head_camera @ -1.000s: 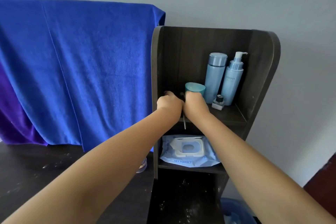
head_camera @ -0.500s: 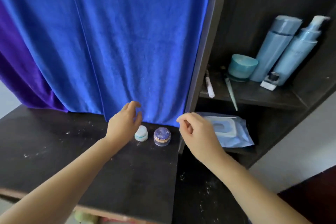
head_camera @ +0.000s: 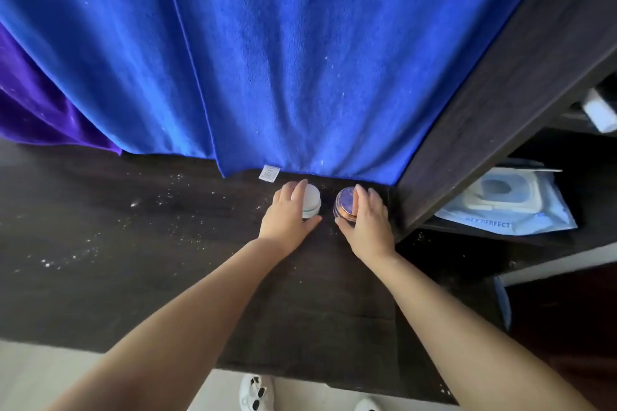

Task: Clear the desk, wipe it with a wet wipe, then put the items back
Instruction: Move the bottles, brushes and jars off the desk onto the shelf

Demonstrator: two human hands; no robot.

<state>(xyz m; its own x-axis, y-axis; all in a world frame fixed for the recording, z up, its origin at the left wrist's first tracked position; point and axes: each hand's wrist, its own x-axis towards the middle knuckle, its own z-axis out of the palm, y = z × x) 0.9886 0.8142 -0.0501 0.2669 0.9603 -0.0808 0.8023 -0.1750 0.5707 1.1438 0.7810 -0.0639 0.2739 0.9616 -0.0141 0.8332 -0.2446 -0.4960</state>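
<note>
Both hands are down at the back of the desk, right under the blue towel. Left hand wraps the white jar, right hand grips the purple-lid jar. Imo lift straight up w/ lids pinned, then over to the shelf unit by the wipes pack.
</note>
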